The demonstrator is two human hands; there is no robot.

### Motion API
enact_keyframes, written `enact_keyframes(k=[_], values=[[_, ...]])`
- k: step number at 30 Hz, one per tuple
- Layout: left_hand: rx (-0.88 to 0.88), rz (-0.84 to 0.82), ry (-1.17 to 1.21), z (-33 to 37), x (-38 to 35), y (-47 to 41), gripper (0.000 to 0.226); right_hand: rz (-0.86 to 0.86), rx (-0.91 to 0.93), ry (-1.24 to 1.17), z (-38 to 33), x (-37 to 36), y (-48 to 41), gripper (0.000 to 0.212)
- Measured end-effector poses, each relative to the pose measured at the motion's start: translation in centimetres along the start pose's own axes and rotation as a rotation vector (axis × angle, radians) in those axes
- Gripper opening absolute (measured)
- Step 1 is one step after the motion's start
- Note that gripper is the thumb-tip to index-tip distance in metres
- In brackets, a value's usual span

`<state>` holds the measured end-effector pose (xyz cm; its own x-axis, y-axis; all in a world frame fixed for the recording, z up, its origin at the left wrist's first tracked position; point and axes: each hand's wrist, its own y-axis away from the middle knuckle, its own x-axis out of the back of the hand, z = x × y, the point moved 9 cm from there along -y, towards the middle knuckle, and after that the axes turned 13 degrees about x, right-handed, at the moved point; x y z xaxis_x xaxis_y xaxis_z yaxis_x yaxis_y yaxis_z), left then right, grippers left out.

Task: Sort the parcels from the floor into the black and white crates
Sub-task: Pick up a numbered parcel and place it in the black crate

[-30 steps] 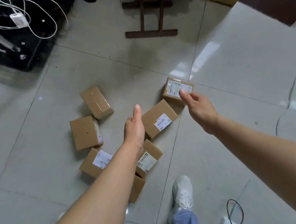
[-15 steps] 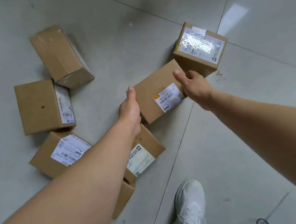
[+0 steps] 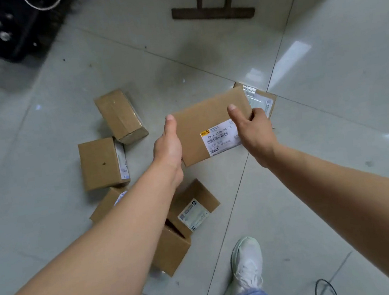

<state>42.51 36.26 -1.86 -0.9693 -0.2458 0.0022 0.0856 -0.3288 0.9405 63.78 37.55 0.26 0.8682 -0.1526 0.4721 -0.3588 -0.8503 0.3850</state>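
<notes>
Left hand [image 3: 167,147] and right hand [image 3: 255,132] grip opposite edges of a labelled parcel [image 3: 206,118] mid-frame, thumbs on top; holding it level should keep its label [image 3: 220,138] readable.

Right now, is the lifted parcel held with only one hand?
No, the left hand and the right hand each grip an opposite end of the labelled parcel.

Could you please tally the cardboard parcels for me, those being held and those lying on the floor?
Held parcel, between left hand and right hand: 1
Floor parcels: 6
Total: 7
</notes>
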Motion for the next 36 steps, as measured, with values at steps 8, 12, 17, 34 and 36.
enact_keyframes(k=[8, 12, 17, 34, 36], values=[[-0.128, -0.046, 0.009, 11.7, 4.2, 18.5, 0.041, 0.124, 0.04, -0.118, -18.1, 5.9, 8.8, 0.051], [-0.208, -0.04, 0.031, 16.6, 8.5, 28.4, 0.038, 0.147, 0.064, -0.135, -27.6, 7.5, 14.2, 0.055], [-0.264, -0.022, 0.058, 20.4, 16.3, 38.7, 0.041, 0.166, 0.087, -0.193, -38.1, 6.7, 22.6, 0.055], [-0.43, 0.011, 0.231, 30.0, 37.5, 58.7, 0.035, 0.16, 0.335, -0.308, -61.4, -0.9, 41.1, 0.059], [-0.449, 0.032, 0.273, 30.0, 39.1, 60.5, 0.034, 0.119, 0.37, -0.301, -63.5, -1.2, 42.2, 0.056]])
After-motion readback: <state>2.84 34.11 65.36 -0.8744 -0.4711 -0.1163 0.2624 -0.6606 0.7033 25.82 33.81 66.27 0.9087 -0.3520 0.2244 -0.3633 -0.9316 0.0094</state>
